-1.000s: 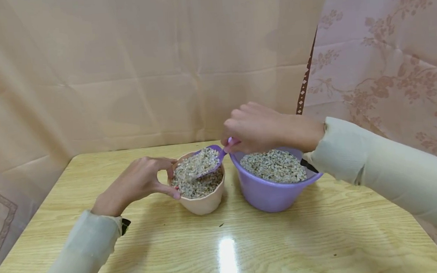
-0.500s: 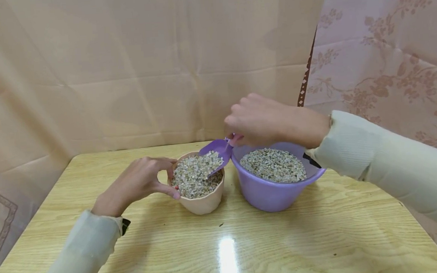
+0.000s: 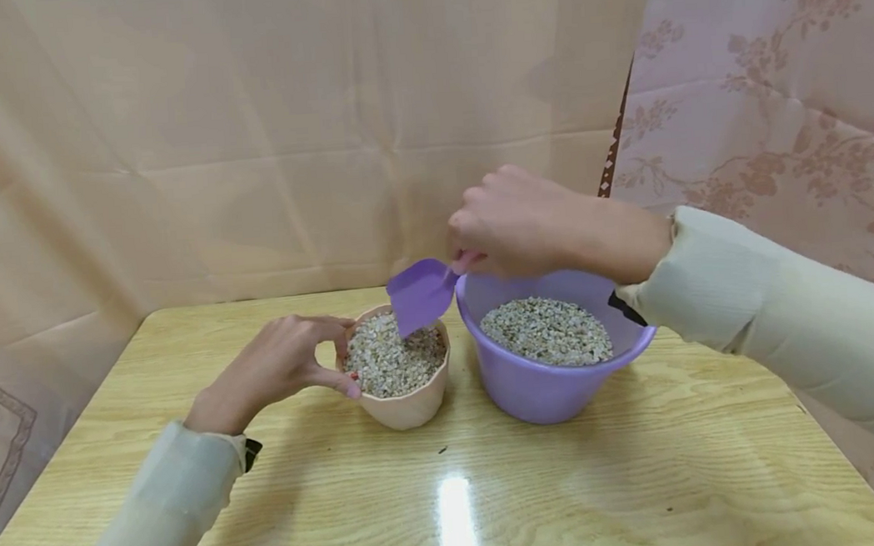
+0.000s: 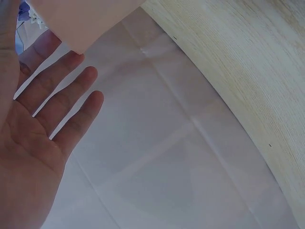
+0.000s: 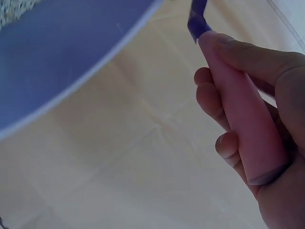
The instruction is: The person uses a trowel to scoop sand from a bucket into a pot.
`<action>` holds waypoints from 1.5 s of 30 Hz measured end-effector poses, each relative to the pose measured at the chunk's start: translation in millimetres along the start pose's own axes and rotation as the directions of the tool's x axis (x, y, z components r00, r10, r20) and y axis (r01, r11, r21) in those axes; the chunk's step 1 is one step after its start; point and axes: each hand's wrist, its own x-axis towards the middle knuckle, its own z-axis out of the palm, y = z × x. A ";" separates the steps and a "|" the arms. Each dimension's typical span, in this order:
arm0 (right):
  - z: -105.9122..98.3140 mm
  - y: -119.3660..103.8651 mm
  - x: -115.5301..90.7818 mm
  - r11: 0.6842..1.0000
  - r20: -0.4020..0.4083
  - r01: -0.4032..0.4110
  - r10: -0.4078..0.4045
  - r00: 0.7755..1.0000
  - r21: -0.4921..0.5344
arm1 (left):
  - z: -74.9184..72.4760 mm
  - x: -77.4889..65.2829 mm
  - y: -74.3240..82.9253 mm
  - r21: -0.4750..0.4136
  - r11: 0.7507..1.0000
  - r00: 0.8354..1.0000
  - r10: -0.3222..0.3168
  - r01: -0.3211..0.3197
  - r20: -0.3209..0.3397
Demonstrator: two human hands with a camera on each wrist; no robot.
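Observation:
A peach pot (image 3: 408, 410) full of pale gravel (image 3: 390, 363) stands on the table. My left hand (image 3: 281, 366) holds its left side, thumb at the near rim and fingers reaching behind. In the left wrist view, several long fingers lie against or just below the pot (image 4: 86, 19). My right hand (image 3: 520, 226) grips a small purple scoop (image 3: 419, 295); its pink handle (image 5: 243, 114) shows in the right wrist view with fingers wrapped round it. The scoop's blade is tipped down over the pot's far right rim, no gravel visible on it. Right of the pot stands a purple basin (image 3: 534, 392) holding more gravel (image 3: 549, 333).
The wood-grain table (image 3: 332, 522) carries a few dark specks and a bright light reflection near its front. Beige cloth (image 3: 271, 133) hangs behind it, with a flowered pink curtain (image 3: 788, 118) at the right. The right forearm passes above the basin's far right rim.
The scoop has tipped over and risen, and the gravel it carried has gone into the pot. My right hand has lifted slightly. The left hand and pot have stayed still.

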 end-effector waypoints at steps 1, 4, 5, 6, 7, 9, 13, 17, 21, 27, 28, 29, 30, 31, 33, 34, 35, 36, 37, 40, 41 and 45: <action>1.4 0.1 0.5 1.000 0.004 -0.011 0.011 1.000 0.020 | 0.3 -0.1 -0.3 -0.002 1.000 1.000 0.000 0.000 0.000; 8.6 -0.7 2.5 0.995 0.025 -0.036 0.034 0.999 0.092 | 0.5 -0.1 -0.6 -0.006 1.000 1.000 0.000 0.000 0.000; 11.9 -1.2 3.3 0.992 0.036 -0.043 0.039 0.999 0.120 | 1.0 0.1 -0.7 -0.008 1.000 1.000 0.001 -0.001 -0.001; 15.2 -2.0 4.1 0.989 0.047 -0.047 0.040 0.998 0.142 | 1.3 0.2 -0.5 -0.011 1.000 1.000 0.002 -0.002 -0.002; 18.6 -2.7 4.8 0.987 0.060 -0.052 0.043 0.997 0.155 | 1.6 0.5 -0.2 -0.014 1.000 1.000 0.004 -0.004 -0.003; 23.9 -4.4 5.7 0.982 0.085 -0.066 0.052 0.995 0.178 | 2.0 0.8 0.4 -0.021 1.000 1.000 0.006 -0.006 -0.002; 28.2 -6.5 5.5 0.981 0.119 -0.083 0.062 0.991 0.177 | 2.0 2.2 1.3 -0.030 1.000 1.000 0.007 -0.007 0.001; 26.1 -6.2 5.2 0.986 0.127 -0.067 0.048 0.991 0.151 | 0.9 3.4 1.0 -0.029 1.000 1.000 0.007 -0.007 0.001; 21.7 -7.4 5.9 0.992 0.149 -0.052 0.035 0.988 0.117 | 0.4 3.5 0.6 -0.029 1.000 1.000 0.003 -0.003 0.004; 13.5 -16.9 8.7 0.998 0.210 -0.045 0.034 0.977 0.049 | -0.4 2.3 0.4 -0.025 1.000 1.000 -0.012 0.013 0.013; 12.2 -18.9 9.2 0.998 0.222 -0.041 0.032 0.974 0.038 | -0.6 2.0 0.3 -0.024 1.000 1.000 -0.015 0.015 0.014; 11.7 -20.3 9.7 0.999 0.230 -0.033 0.025 0.973 0.030 | -0.7 1.7 0.1 -0.024 1.000 1.000 -0.017 0.017 0.014; 11.3 -21.5 9.9 0.999 0.236 -0.023 0.017 0.972 0.025 | -0.6 1.4 0.0 -0.025 1.000 1.000 -0.019 0.019 0.012; 11.1 -22.2 10.2 1.000 0.241 -0.017 0.011 0.971 0.021 | -0.5 1.2 0.1 -0.024 0.999 1.000 -0.021 0.021 0.012; 10.6 -23.0 10.7 1.000 0.250 -0.010 0.004 0.968 0.022 | -0.1 0.7 0.1 -0.024 0.999 1.000 -0.021 0.022 0.010; 10.6 -22.8 10.7 1.000 0.251 -0.009 0.002 0.968 0.027 | 0.0 0.5 0.1 -0.025 0.999 1.000 -0.022 0.022 0.008; 10.5 -22.3 10.4 0.999 0.248 -0.010 0.001 0.969 0.035 | 0.1 0.4 0.1 -0.025 0.999 1.000 -0.021 0.021 0.006; 10.7 -21.6 10.0 0.999 0.243 -0.015 0.004 0.970 0.042 | 0.2 0.3 0.1 -0.027 0.999 1.000 -0.021 0.021 0.004; 10.7 -20.9 9.4 0.998 0.237 -0.021 0.008 0.972 0.051 | 0.3 0.2 0.2 -0.028 0.999 1.000 -0.019 0.019 0.002; 12.9 -18.9 7.1 0.995 0.202 -0.026 0.005 0.979 0.098 | 0.0 -0.2 0.6 -0.029 0.999 1.000 -0.014 0.014 -0.005; 14.5 -18.5 6.5 0.993 0.187 -0.022 0.001 0.982 0.115 | -0.3 -0.5 0.9 -0.029 0.999 1.000 -0.014 0.013 -0.006; 22.4 -19.1 6.6 0.987 0.119 -0.003 -0.017 0.993 0.162 | -0.4 -1.2 2.4 -0.036 0.999 1.000 -0.008 0.008 -0.008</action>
